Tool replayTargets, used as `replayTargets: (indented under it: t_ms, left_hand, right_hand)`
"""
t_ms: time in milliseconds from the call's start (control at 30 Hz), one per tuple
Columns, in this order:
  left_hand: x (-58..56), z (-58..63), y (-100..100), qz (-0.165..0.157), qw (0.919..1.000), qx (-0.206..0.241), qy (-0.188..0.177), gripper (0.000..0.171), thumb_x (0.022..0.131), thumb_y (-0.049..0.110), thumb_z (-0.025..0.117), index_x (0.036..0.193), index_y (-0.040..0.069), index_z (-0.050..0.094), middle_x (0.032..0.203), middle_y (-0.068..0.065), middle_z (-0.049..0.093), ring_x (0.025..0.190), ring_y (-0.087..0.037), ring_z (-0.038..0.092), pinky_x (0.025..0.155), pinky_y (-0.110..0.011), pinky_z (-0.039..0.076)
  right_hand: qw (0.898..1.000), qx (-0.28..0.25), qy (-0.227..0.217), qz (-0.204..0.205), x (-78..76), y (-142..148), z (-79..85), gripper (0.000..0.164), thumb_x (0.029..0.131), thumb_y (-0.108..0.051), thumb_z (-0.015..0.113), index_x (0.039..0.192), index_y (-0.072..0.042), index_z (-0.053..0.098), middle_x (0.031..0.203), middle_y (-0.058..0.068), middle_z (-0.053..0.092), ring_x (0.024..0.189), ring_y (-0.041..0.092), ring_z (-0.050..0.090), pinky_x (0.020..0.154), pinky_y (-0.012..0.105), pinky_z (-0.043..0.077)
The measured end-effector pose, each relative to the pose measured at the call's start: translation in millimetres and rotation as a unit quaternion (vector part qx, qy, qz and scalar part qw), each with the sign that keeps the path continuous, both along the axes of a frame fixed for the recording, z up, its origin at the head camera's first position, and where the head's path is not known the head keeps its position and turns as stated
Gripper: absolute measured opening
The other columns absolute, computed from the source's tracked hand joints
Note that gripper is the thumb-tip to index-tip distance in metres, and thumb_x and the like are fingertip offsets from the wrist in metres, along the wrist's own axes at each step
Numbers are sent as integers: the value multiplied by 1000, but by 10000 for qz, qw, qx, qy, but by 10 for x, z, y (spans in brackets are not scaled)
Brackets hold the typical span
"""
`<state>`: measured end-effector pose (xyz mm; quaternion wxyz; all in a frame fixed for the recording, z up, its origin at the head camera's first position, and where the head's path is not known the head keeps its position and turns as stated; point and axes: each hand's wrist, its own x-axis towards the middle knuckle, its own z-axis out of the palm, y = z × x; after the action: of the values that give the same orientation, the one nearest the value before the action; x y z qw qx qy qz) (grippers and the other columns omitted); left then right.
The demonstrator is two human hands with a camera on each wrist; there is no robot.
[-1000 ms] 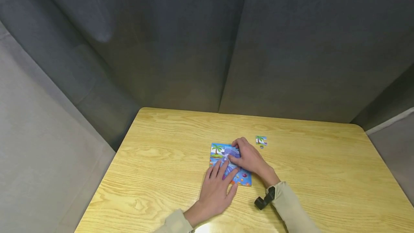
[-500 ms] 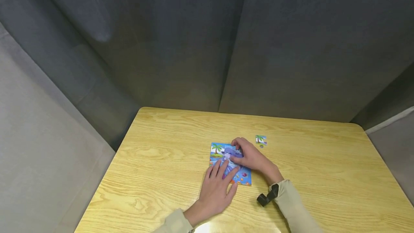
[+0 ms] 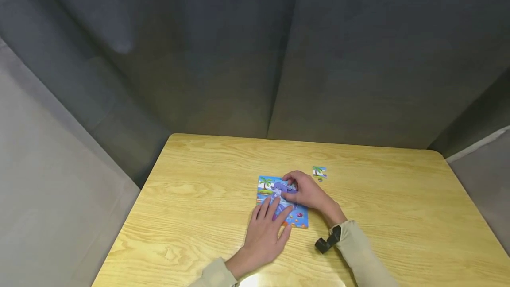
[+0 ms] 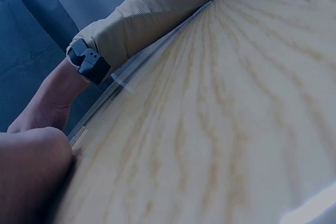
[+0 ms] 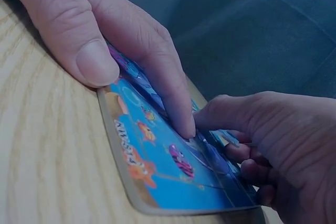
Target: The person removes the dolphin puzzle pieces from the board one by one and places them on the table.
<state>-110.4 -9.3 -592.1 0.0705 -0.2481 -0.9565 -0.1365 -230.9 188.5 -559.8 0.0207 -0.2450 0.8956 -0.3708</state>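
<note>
A flat, colourful jigsaw puzzle with a purple dolphin, a palm tree and small fish lies on the table. My left hand rests on its lower left part with fingers spread and fairly straight. On the upper right part, my right hand has thumb and fingers curled around a puzzle piece, pinching it at the puzzle's surface. In the right wrist view, the left index fingertip presses the puzzle close to the right thumb. The right hand hides much of that piece. The left wrist view shows no puzzle picture clearly.
A loose jigsaw piece with a palm tree lies beyond the right hand, apart from the puzzle. The wooden table has a rounded far edge, with dark grey curtains behind it. A black device is strapped to the right wrist.
The right thumb and wrist have shifted slightly to the right over the puzzle, showing more of the dolphin. The left hand keeps its place. The head view has moved a little.
</note>
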Motion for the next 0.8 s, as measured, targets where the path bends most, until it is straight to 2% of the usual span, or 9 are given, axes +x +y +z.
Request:
replayTargets:
  t_ms: [300, 567, 800]
  left_hand:
    - [-3, -28, 2, -57, 10000, 74, 31, 52, 111, 49, 32, 160, 33, 42, 170, -8, 31, 157, -37, 21, 120, -57, 26]
    - [0, -2, 2, -33, 10000, 50, -15, 53, 111, 50, 32, 160, 33, 41, 170, -8, 30, 157, -37, 21, 121, -57, 26]
    - [-16, -34, 8, -54, 9997, 200, 123, 52, 110, 48, 37, 159, 33, 44, 168, -10, 33, 156, -38, 25, 118, -58, 27]
  right_hand:
    - [9995, 86, 246, -155, -11, 4, -32, 46, 80, -24, 90, 116, -3, 70, 94, -1, 64, 76, 11, 54, 68, 27, 48]
    - [9979, 65, 640, -27, -23, 23, -54, 44, 78, -24, 88, 114, -5, 71, 99, 3, 63, 79, 11, 51, 69, 26, 47]
    - [9960, -154, 879, -4, -61, 82, -86, 42, 75, -21, 87, 112, -7, 73, 92, 2, 61, 70, 10, 49, 61, 25, 43]
